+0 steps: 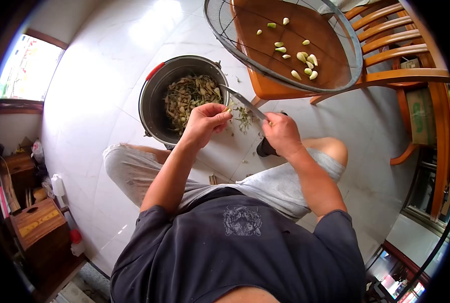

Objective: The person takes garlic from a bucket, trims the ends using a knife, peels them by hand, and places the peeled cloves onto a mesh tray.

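Observation:
My left hand [208, 122] is closed in a pinch on a small garlic clove [228, 109], just past the near right rim of the metal pot. In my right hand [282, 134] is a knife [245, 101], fingers wrapped round its handle. The blade slants up and left, its tip by the pot's rim and its edge close to the clove. Many garlic pieces and dry stalks [187, 96] fill the bottom of the pot [148, 112]. Several peeled garlic cloves [305, 58] lie in a round mesh sieve [357, 45] at the upper right.
The sieve rests on a wooden chair [265, 87]. Peelings and green trimmings [244, 119] are scattered on the tiled floor [99, 101] between pot and chair. A wooden cabinet [38, 222] stands at the left. My knees spread to both sides below the pot.

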Motion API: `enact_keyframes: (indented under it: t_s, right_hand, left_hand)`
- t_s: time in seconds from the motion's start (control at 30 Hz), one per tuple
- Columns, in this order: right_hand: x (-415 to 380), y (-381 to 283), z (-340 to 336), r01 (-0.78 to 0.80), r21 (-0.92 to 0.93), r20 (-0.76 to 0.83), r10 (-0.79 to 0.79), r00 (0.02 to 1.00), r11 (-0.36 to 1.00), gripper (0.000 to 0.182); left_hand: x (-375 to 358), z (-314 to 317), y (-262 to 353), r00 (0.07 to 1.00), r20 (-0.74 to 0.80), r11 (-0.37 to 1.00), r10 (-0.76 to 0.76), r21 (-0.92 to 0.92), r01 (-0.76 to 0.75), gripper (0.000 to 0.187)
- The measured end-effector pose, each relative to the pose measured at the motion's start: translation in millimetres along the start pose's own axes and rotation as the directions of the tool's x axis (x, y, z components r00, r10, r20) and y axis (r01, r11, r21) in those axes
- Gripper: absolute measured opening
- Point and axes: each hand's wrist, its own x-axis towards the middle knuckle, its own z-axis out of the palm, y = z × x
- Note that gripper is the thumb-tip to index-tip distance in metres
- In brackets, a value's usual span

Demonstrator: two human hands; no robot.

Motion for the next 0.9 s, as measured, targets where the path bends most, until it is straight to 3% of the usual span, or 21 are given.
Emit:
enact_keyframes:
  t_s: [0.07,0.17,0.27,0.47,0.57,0.77,0.87,0.9]
  right_hand:
    - [-2.0,0.3,-9.0,-0.091,0.029,0.065,0.089,0.994,0.995,0.020]
    - [1.9,-12.9,-18.2,-0.099,0.098,0.027,0.097,0.995,0.990,0.016]
    - [6.3,-13.7,-7.2,-0.181,0.254,0.065,0.170,0.983,0.950,0.016]
    - [10.2,-25.0,-4.6,-0.211,0.270,0.102,0.190,0.976,0.940,0.021]
    - [9.5,-29.1,-9.2,-0.211,0.227,0.112,0.190,0.975,0.951,0.021]
    - [6.7,-26.7,-8.8,-0.219,0.280,0.096,0.200,0.975,0.935,0.020]
    - [5.5,-25.4,-7.7,-0.193,0.320,0.074,0.179,0.981,0.928,0.017]
    - [5.5,-27.9,-10.1,-0.197,0.317,0.085,0.180,0.980,0.928,0.017]
  left_hand:
    - [-1.4,6.3,-3.5,0.999,-0.007,0.996,0.039,-0.075,-0.039,0.018]
    - [6.7,13.3,-11.2,0.999,-0.037,0.967,0.030,-0.251,-0.038,0.021]
    - [4.1,14.4,-6.7,0.999,-0.011,0.965,0.043,-0.259,-0.044,0.025]
    - [0.3,14.4,-9.0,0.995,0.099,0.945,0.004,-0.326,0.029,0.027]
    - [0.7,19.2,-9.0,0.995,0.092,0.937,-0.045,-0.341,0.074,0.028]
    - [16.2,1.8,-38.0,1.000,-0.004,0.973,0.017,-0.229,-0.018,0.021]
    - [15.7,3.3,-38.1,0.997,-0.058,0.889,-0.060,-0.458,0.027,0.015]
    - [14.9,3.8,-36.9,0.996,-0.062,0.890,-0.070,-0.455,0.034,0.014]
